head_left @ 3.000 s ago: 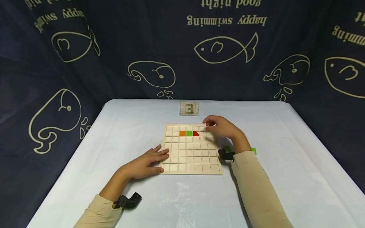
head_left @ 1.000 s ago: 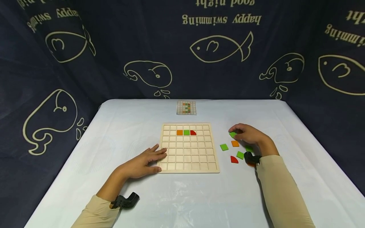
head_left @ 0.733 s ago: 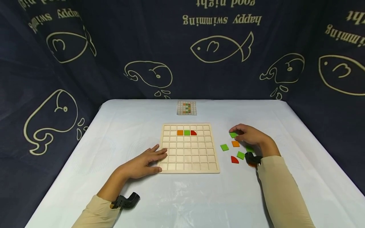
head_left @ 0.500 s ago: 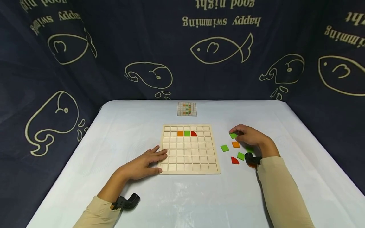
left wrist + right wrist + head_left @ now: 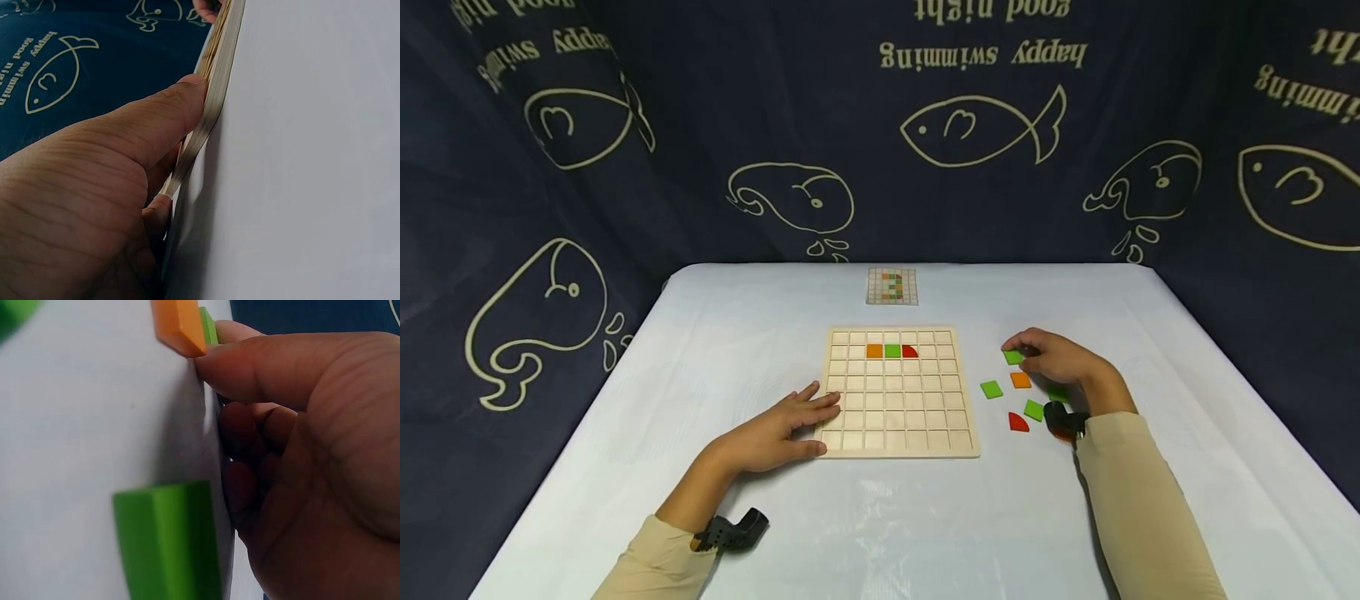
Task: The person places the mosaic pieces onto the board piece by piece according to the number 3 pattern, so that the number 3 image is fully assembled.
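Observation:
A pale wooden grid board [image 5: 894,417] lies on the table, with an orange square tile [image 5: 875,352], a green square tile [image 5: 892,351] and a red quarter-round tile [image 5: 910,352] side by side in its second row from the back. My left hand [image 5: 778,433] rests at the board's left edge with fingers spread; the left wrist view shows its thumb [image 5: 181,103] against the rim. Right of the board, my right hand [image 5: 1060,357] pinches another green square tile [image 5: 1013,357] between thumb and forefinger, at table level. The right wrist view shows an orange tile [image 5: 179,325] near the thumb.
Loose tiles lie around the right hand: an orange square [image 5: 1020,380], a red quarter-round [image 5: 1018,422] and several green squares [image 5: 992,389]. One is partly under the wrist. A pattern card [image 5: 892,287] sits behind the board. A dark printed cloth [image 5: 820,208] hangs beyond the table.
Three seconds ago my right hand was above the board's back right corner; it moved right to the loose tiles and took hold of a green one. Since then both hands have stayed still.

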Tool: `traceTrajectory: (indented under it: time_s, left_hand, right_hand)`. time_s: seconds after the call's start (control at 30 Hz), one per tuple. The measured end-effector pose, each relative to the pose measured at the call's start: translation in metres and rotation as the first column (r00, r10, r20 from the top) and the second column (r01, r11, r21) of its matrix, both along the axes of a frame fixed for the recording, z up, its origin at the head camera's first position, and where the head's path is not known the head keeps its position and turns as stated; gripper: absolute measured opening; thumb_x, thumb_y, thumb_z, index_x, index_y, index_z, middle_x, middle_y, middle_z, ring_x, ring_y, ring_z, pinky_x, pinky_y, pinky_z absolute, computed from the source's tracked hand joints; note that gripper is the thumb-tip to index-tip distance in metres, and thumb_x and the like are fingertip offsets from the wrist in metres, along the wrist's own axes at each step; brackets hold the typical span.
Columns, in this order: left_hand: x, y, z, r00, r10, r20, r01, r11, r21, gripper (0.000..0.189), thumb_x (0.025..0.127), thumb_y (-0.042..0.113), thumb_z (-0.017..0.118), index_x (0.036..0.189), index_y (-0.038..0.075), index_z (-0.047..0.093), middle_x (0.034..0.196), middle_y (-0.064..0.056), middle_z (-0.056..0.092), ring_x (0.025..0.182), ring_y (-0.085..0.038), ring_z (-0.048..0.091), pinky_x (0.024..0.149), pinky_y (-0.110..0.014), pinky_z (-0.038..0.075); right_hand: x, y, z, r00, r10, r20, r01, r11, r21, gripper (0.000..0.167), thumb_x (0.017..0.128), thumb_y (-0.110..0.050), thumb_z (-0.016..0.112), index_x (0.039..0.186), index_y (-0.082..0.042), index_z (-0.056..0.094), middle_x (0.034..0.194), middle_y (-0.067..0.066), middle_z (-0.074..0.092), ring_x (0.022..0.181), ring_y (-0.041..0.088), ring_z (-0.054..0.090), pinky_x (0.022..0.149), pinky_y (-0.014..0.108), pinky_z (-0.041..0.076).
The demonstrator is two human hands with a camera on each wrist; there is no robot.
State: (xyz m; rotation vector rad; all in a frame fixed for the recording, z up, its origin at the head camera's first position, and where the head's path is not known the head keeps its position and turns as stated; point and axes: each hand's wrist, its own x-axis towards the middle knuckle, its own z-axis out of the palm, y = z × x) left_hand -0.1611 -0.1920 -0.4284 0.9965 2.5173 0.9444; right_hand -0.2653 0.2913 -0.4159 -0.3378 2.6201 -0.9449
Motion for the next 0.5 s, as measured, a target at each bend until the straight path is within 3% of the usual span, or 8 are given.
traceTrajectory:
  time_s: [0.5]
  left_hand:
    - [-0.0015,-0.0011,0.0009,1.0,-0.007,0.001,0.007,1.0,-0.002,0.063,0.094,0.032,0.069,0.148,0.006,0.047,0.159,0.0,0.032,0.151,-0.032,0.007,0.119,-0.057,0.007]
  right_hand:
    - [-0.0024,0.0006,0.0001,1.0,-0.008,0.007,0.008,1.0,-0.003,0.037,0.095,-0.006,0.057,0.132,-0.007,0.06,0.136,0.018,0.051,0.123,0.035,0.043,0.11,0.059,0.029]
